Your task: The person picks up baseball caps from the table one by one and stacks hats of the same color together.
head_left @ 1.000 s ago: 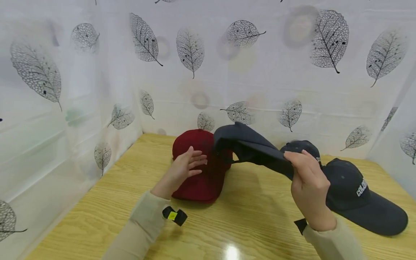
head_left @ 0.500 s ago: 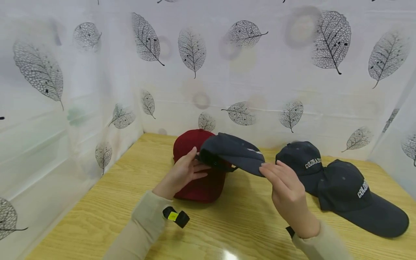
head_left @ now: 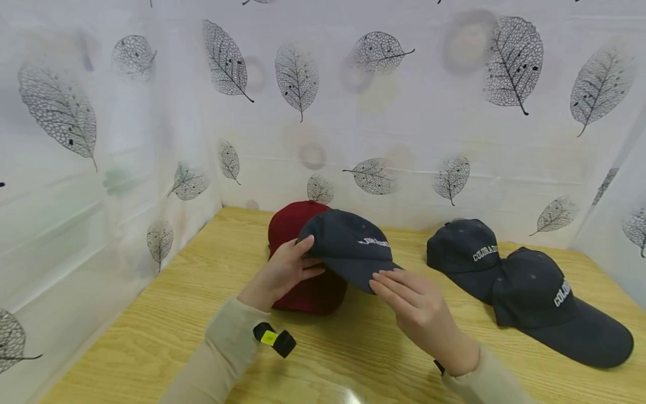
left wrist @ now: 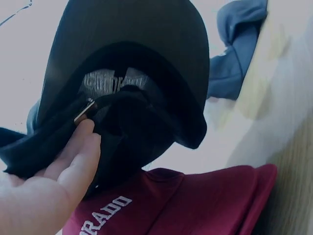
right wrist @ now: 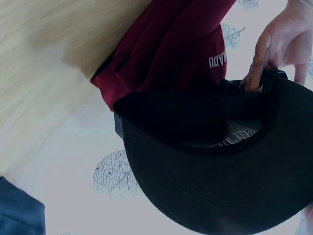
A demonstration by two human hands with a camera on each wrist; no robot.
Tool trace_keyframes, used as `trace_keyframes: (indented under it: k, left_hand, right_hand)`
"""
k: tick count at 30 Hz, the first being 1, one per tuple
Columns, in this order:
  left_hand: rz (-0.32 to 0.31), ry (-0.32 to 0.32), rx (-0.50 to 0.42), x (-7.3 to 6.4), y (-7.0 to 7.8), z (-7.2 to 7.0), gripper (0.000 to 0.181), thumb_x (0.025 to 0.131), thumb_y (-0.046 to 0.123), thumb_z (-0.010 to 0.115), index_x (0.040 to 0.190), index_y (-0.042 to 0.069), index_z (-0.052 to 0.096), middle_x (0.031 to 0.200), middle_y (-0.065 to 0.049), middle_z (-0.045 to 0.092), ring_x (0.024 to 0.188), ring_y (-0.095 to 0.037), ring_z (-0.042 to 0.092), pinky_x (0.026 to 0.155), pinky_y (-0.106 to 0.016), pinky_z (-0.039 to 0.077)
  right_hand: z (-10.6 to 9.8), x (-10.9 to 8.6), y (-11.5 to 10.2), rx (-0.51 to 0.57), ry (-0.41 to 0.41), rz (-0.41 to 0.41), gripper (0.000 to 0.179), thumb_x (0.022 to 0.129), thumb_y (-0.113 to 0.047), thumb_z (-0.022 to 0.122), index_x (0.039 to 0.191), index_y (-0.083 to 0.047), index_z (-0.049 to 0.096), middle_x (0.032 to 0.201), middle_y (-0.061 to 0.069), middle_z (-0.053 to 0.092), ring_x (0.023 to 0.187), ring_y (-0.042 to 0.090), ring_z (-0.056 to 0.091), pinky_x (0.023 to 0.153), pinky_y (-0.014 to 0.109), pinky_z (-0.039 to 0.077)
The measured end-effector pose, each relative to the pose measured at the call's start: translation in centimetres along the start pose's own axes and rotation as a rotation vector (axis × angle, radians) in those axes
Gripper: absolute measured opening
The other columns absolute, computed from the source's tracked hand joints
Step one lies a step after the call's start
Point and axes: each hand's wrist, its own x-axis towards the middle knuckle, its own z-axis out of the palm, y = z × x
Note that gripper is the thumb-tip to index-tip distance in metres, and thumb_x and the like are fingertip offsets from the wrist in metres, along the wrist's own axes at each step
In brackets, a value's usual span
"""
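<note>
A navy baseball cap (head_left: 348, 238) with white lettering is held up, tilted, in front of a red cap (head_left: 295, 221). My left hand (head_left: 277, 272) grips its back edge, thumb outside and fingers tucked under. In the left wrist view, the fingertips of the left hand (left wrist: 68, 171) lie by a small metal buckle (left wrist: 84, 111) on the back strap. My right hand (head_left: 426, 314) pinches the brim, fingers on top; its thumb is hidden in the head view. The red cap (right wrist: 171, 54) shows just behind the navy one in the right wrist view.
Two more navy caps, a rear one (head_left: 464, 249) and a front one (head_left: 540, 292), sit touching at the right of the wooden table (head_left: 166, 314). A leaf-printed curtain (head_left: 323, 112) closes off the back and sides.
My right hand has moved left and down, bringing the navy cap from a side-on tilt to front up. The left hand, earlier apart from the cap, now grips its back edge.
</note>
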Motion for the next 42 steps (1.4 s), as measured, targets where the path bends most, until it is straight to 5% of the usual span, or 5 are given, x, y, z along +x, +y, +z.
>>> trace_keyframes:
  k: [10, 17, 24, 33, 42]
  left_hand:
    - [0.040, 0.215, -0.051, 0.7, -1.3, 0.4, 0.043, 0.091, 0.002, 0.045, 0.132, 0.000, 0.032, 0.117, -0.012, 0.049, 0.093, -0.018, 0.055, 0.081, -0.035, 0.044]
    - [0.030, 0.293, 0.034, 1.2, -2.5, 0.9, 0.046, 0.090, -0.001, 0.045, 0.133, 0.005, 0.031, 0.128, -0.017, 0.039, 0.099, -0.025, 0.049, 0.077, -0.036, 0.045]
    - [0.048, 0.205, 0.068, 1.4, -3.3, 1.3, 0.044, 0.090, 0.000, 0.046, 0.131, 0.006, 0.033, 0.124, -0.017, 0.041, 0.098, -0.025, 0.050, 0.078, -0.039, 0.045]
    - [0.099, 0.040, 0.067, 1.7, -2.9, 1.5, 0.044, 0.089, 0.000, 0.046, 0.131, 0.005, 0.032, 0.122, -0.013, 0.040, 0.098, -0.023, 0.047, 0.083, -0.041, 0.042]
    - [0.180, -0.152, 0.005, 2.8, -2.8, 2.5, 0.049, 0.088, 0.003, 0.049, 0.134, 0.002, 0.030, 0.119, -0.007, 0.046, 0.099, -0.020, 0.048, 0.087, -0.038, 0.040]
  right_hand:
    - [0.4, -0.9, -0.3, 0.238, -0.231, 0.003, 0.029, 0.094, -0.011, 0.040, 0.098, -0.004, 0.067, 0.095, 0.007, 0.065, 0.084, 0.019, 0.059, 0.069, 0.028, 0.048]
    - [0.2, -2.0, 0.4, 0.408, -0.474, 0.141, 0.031, 0.073, -0.028, 0.072, 0.096, -0.009, 0.067, 0.101, 0.002, 0.062, 0.090, 0.013, 0.056, 0.076, 0.024, 0.045]
    - [-0.9, -2.8, 2.8, 0.417, -0.376, 0.472, 0.018, 0.077, -0.011, 0.068, 0.094, -0.005, 0.066, 0.097, 0.006, 0.063, 0.088, 0.018, 0.058, 0.078, 0.020, 0.044]
    - [-2.7, -4.0, 7.4, 0.629, -0.307, 1.225, 0.043, 0.095, -0.027, 0.039, 0.123, 0.006, 0.044, 0.118, 0.014, 0.049, 0.102, 0.004, 0.049, 0.085, 0.020, 0.040]
    - [-3.2, -5.0, 8.8, 1.061, -0.138, 1.417, 0.028, 0.094, -0.037, 0.036, 0.101, -0.019, 0.057, 0.094, -0.006, 0.055, 0.082, 0.007, 0.054, 0.071, 0.020, 0.045]
